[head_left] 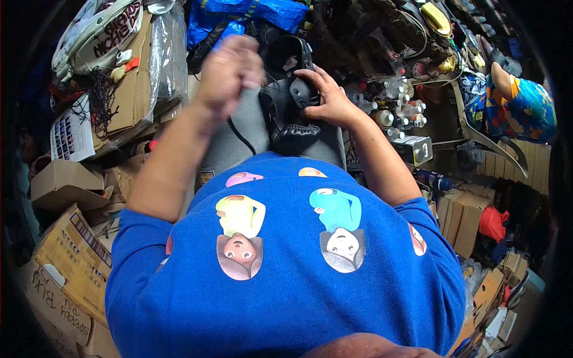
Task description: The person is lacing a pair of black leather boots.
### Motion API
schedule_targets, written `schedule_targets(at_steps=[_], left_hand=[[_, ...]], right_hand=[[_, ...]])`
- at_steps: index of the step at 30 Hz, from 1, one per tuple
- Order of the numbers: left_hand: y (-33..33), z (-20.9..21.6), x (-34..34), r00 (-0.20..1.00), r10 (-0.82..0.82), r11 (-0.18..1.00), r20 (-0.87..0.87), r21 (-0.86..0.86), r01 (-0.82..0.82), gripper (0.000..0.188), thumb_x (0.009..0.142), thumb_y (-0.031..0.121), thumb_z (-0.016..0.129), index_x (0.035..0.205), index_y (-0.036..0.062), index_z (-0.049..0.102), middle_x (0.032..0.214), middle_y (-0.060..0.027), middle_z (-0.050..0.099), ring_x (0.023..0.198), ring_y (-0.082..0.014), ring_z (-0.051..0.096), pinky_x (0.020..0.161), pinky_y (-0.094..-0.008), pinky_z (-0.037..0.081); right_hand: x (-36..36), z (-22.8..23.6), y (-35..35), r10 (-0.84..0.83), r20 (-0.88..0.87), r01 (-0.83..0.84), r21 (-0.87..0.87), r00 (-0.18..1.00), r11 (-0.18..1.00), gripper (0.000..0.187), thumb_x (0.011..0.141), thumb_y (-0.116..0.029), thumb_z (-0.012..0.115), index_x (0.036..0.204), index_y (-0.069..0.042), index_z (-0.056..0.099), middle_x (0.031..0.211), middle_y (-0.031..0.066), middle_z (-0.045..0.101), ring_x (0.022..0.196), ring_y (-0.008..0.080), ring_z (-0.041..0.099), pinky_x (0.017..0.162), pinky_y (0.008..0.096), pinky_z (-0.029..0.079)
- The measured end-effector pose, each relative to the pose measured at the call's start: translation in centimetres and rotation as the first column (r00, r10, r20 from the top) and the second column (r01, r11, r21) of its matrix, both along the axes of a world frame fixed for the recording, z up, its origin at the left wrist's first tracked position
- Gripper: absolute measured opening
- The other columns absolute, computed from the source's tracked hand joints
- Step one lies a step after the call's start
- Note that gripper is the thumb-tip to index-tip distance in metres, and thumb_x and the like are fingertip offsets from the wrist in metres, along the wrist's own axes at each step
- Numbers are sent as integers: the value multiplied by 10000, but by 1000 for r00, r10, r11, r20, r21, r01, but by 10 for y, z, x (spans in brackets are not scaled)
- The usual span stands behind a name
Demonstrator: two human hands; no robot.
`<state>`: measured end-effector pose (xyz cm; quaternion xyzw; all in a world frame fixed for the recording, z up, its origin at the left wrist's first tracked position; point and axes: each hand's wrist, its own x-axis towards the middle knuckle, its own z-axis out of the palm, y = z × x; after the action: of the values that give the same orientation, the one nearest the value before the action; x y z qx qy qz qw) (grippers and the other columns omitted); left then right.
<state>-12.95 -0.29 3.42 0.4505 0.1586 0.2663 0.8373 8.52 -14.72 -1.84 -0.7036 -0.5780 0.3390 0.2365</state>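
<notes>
A black leather shoe (290, 113) lies on my lap over grey trousers (239, 143). My right hand (325, 95) grips the shoe's upper part, fingers curled over its opening. My left hand (230, 68) is raised above my left knee, closed in a fist and blurred, pulling a thin black thread (240, 136) that runs down toward the shoe. Whether a needle or tool is in the fist cannot be seen. My blue printed shirt fills the lower picture.
Cardboard boxes (71, 250) stack at the left, with bags and plastic-wrapped goods above. Small bottles and jars (400, 110) crowd the right. A person in a bright patterned shirt (525, 107) sits at the far right beside a chair. More boxes (465, 215) stand at the lower right.
</notes>
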Motion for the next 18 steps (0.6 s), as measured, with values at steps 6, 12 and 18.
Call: schedule_targets(at_steps=[6,12,18], left_hand=[[110,79,-164,950,256,945,178,162,-285,253,1011,213,455,782,108,470,650,9,424,581,-100,409,613,-251,342],[99,-13,-149,298,915,201,-271,948,246,431,825,226,693,1192,34,572,1159,-160,595,1105,-307,563,964,-388,430],[-20,-15,-9,798,396,433,-454,859,274,594,729,382,773,1167,47,553,1118,-161,600,1041,-307,575,911,-399,456]], right_hand=[[-9,7,3,-8,110,12,-35,994,999,905,571,-323,749,1392,-424,385,1530,182,241,1397,467,184,1063,693,145],[0,23,-24,-93,-144,105,75,985,992,913,682,-355,796,1459,-289,322,1514,158,279,1354,376,321,1062,586,267],[19,27,-55,-210,-78,218,116,975,969,397,718,-218,801,1062,-74,666,1067,79,575,954,194,583,832,313,481]])
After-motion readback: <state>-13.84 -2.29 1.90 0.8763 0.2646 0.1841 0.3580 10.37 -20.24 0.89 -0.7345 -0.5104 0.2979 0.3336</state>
